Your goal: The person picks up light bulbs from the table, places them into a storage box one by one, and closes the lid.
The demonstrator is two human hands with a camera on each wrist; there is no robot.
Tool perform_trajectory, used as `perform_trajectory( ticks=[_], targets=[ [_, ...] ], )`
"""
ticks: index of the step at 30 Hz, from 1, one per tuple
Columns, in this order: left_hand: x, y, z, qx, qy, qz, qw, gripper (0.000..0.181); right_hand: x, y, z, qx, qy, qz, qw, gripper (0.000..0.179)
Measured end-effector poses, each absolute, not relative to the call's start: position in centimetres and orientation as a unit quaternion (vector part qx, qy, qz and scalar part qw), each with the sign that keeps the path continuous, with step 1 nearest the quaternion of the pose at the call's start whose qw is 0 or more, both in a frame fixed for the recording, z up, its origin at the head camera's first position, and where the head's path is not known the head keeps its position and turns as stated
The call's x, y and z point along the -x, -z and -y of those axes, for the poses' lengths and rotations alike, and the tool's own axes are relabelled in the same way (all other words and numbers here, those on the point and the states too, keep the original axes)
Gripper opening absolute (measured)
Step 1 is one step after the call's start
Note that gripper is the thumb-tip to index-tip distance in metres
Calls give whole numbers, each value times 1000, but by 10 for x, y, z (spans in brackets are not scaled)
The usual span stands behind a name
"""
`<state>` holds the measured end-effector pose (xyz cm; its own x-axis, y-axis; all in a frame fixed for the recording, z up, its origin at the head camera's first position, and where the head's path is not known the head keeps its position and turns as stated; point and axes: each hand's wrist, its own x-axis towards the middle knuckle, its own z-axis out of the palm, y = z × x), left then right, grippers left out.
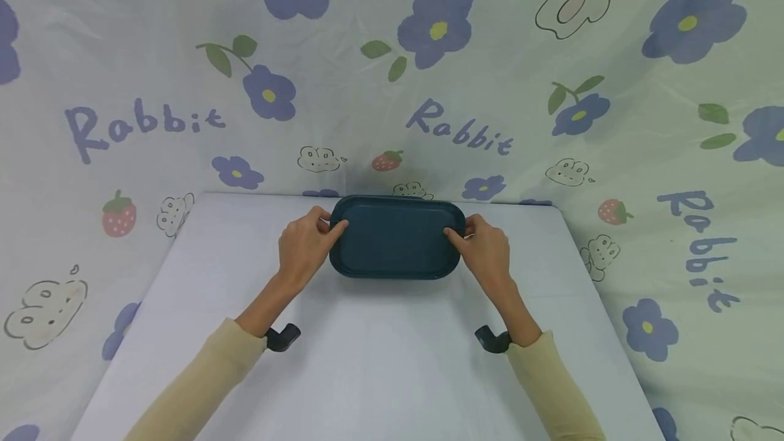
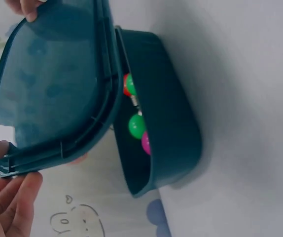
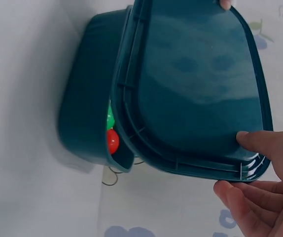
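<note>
A dark teal lid (image 1: 395, 237) is pinched at its left end by my left hand (image 1: 303, 243) and at its right end by my right hand (image 1: 488, 250). Each thumb lies on the lid's face, with the fingers around the rim. Both wrist views show the lid tilted at the mouth of a matching teal box (image 2: 163, 113), leaving a gap between them. Through that gap show a green ball (image 2: 136, 126), a magenta ball (image 2: 146, 142) and a red ball (image 3: 112, 141). From the head view, the lid hides the box's inside.
The box stands on a white table (image 1: 380, 373) near its far edge. Behind hangs a pale curtain (image 1: 343, 101) printed with flowers and rabbits. A black curved piece (image 1: 284, 337) sits at my left wrist, and a similar black piece (image 1: 493, 339) at my right.
</note>
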<state>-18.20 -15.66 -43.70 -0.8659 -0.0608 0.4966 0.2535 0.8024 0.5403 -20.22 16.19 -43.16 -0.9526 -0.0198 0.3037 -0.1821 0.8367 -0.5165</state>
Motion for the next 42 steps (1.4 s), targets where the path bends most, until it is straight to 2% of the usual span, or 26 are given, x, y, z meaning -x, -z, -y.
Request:
perform_trajectory(
  ticks=[9,15,25,30,42],
  targets=[
    [182,428,152,49,315,902,291,33,201,430,-162,-79,-296,934,186,39],
    [183,429,151,59,335,893,294,31,202,431,-163,-86,-336,915,205,40],
    [183,429,149,30,395,881,258,48,202,430,-164,-68,-401,900,158,59],
    [185,430,151,19,432,866,251,50,203,430,-163,-48,-416,898,139,65],
    [188,429,152,-11,490,833,257,46,206,432,-162,-44,-437,884,157,59]
  ],
)
